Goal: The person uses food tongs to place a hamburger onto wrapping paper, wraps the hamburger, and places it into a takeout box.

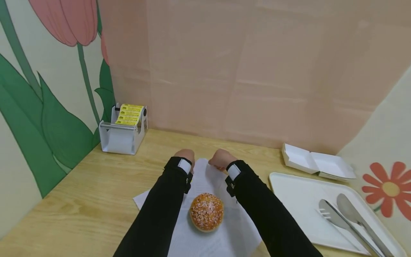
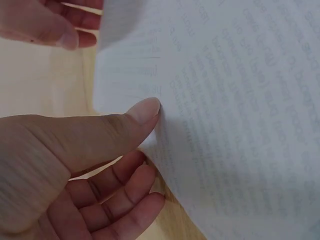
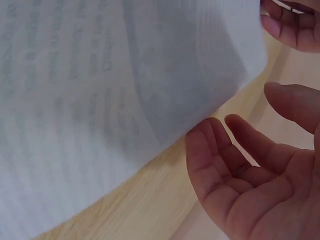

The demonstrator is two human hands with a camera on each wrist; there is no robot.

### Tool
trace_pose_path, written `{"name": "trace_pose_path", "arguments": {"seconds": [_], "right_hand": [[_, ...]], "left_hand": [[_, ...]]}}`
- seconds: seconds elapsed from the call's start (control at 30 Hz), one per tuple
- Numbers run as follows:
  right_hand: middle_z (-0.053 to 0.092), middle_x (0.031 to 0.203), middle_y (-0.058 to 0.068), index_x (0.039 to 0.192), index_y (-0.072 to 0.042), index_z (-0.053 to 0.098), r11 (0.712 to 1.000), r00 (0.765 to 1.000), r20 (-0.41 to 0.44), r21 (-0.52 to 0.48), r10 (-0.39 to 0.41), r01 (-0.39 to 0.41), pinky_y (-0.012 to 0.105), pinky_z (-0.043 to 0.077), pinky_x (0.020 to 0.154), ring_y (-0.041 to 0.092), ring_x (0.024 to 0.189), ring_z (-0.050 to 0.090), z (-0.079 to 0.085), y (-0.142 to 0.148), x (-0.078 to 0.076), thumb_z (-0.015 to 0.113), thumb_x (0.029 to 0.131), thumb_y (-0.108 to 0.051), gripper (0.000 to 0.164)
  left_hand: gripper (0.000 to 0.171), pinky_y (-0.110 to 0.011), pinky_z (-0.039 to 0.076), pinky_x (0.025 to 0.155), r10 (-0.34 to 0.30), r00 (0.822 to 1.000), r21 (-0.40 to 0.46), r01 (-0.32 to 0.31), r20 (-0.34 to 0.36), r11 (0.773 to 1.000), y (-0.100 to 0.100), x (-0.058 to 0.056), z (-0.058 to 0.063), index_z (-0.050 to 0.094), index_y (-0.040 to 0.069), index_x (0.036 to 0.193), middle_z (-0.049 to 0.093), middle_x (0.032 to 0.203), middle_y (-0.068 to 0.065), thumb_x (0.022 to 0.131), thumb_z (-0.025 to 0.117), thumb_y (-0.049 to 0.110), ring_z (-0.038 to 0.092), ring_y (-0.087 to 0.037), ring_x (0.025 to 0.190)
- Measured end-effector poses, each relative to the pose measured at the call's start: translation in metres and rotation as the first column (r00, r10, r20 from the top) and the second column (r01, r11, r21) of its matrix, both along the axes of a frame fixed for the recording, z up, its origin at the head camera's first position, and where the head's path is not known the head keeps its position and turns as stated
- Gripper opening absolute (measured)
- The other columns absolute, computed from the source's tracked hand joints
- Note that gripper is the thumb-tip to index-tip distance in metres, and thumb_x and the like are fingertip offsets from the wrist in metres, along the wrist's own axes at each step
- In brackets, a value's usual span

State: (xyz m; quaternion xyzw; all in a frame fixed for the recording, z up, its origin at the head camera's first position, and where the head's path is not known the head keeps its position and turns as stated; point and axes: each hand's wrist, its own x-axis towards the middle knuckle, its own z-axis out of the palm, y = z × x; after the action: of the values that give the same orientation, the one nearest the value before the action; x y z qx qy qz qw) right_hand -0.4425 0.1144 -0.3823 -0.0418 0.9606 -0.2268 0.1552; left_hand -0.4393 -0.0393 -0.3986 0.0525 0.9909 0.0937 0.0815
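Observation:
A round seeded bun (image 1: 207,212) sits on a sheet of thin white paper (image 1: 236,223) between my forearms. At the sheet's far end, my left hand (image 1: 186,155) pinches its left edge; the left wrist view shows the thumb (image 2: 145,110) on top and the other fingers curled below. My right hand (image 1: 222,159) is at the opposite edge. In the right wrist view its fingers (image 3: 202,150) bend loosely and touch the rim of the paper (image 3: 75,125), while the thumb (image 3: 292,102) stands apart from it. Faint print shows through the sheet.
A white tray (image 1: 289,200) holding a fork (image 1: 337,217) and a spoon (image 1: 351,210) lies at the right. Behind it stands an opened white carton (image 1: 332,164). A label dispenser (image 1: 123,130) with a yellow roll is at the back left, near the wall.

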Motion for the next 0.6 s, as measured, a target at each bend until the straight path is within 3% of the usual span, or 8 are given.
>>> {"name": "trace_pose_path", "arguments": {"seconds": [0.13, 0.23, 0.33, 0.37, 0.5, 0.6], "right_hand": [[0.039, 0.057, 0.000, 0.059, -0.011, 0.044, 0.999, 0.999, 0.021, -0.042, -0.028, 0.029, 0.030, 0.049, 0.061, 0.016, 0.057, 0.044, 0.002, -0.002, 0.000, 0.059, 0.094, -0.020, 0.039], [0.046, 0.063, 0.000, 0.066, -0.009, 0.055, 0.998, 1.000, 0.016, -0.057, -0.015, 0.016, 0.029, 0.047, 0.061, 0.016, 0.061, 0.048, 0.002, 0.000, -0.003, 0.058, 0.094, -0.021, 0.031], [0.047, 0.064, 0.000, 0.068, -0.008, 0.059, 0.997, 1.000, 0.026, -0.076, 0.008, -0.006, 0.026, 0.040, 0.053, 0.014, 0.057, 0.045, 0.000, 0.000, -0.008, 0.058, 0.094, -0.022, 0.029], [0.046, 0.062, -0.001, 0.066, -0.009, 0.058, 0.996, 0.999, 0.033, -0.086, 0.015, -0.012, 0.026, 0.037, 0.051, 0.013, 0.055, 0.043, 0.000, 0.000, -0.010, 0.058, 0.093, -0.021, 0.030], [0.033, 0.054, -0.002, 0.054, -0.014, 0.041, 0.996, 0.996, 0.076, -0.082, 0.042, -0.036, 0.027, 0.027, 0.049, 0.014, 0.048, 0.030, -0.002, -0.002, -0.013, 0.058, 0.093, -0.023, 0.044], [0.036, 0.059, -0.001, 0.058, -0.013, 0.049, 0.997, 0.994, 0.096, -0.054, 0.053, -0.048, 0.028, 0.033, 0.054, 0.015, 0.055, 0.038, -0.003, -0.004, -0.012, 0.058, 0.094, -0.027, 0.040]], "left_hand": [[0.012, -0.037, 0.053, 0.082, -0.018, 0.999, 0.005, 0.018, -0.029, 1.000, 0.003, 0.003, 0.002, 0.075, 0.008, 0.087, 0.070, 0.107, -0.009, 0.078, 0.080, 0.011, 0.065, -0.024, 0.095], [0.010, -0.037, 0.053, 0.082, -0.015, 0.999, 0.003, 0.015, -0.031, 1.000, 0.004, 0.004, 0.004, 0.075, 0.008, 0.088, 0.071, 0.107, -0.009, 0.079, 0.078, 0.010, 0.066, -0.024, 0.096], [0.012, -0.037, 0.053, 0.081, -0.006, 1.000, 0.000, 0.006, -0.018, 1.000, 0.005, 0.004, 0.005, 0.075, 0.009, 0.089, 0.071, 0.107, -0.008, 0.079, 0.080, 0.011, 0.066, -0.024, 0.095], [0.013, -0.037, 0.053, 0.082, -0.006, 1.000, 0.001, 0.006, -0.015, 1.000, 0.004, 0.008, 0.009, 0.075, 0.008, 0.091, 0.071, 0.107, -0.009, 0.080, 0.079, 0.011, 0.066, -0.024, 0.096], [0.016, -0.037, 0.053, 0.081, 0.007, 1.000, 0.006, -0.007, -0.013, 1.000, 0.003, 0.004, 0.006, 0.075, 0.009, 0.094, 0.070, 0.108, -0.008, 0.079, 0.079, 0.012, 0.065, -0.024, 0.096], [0.017, -0.036, 0.053, 0.079, 0.010, 1.000, 0.013, -0.010, -0.004, 1.000, 0.003, -0.003, -0.002, 0.075, 0.009, 0.093, 0.070, 0.107, -0.008, 0.077, 0.081, 0.012, 0.065, -0.023, 0.094]]}}
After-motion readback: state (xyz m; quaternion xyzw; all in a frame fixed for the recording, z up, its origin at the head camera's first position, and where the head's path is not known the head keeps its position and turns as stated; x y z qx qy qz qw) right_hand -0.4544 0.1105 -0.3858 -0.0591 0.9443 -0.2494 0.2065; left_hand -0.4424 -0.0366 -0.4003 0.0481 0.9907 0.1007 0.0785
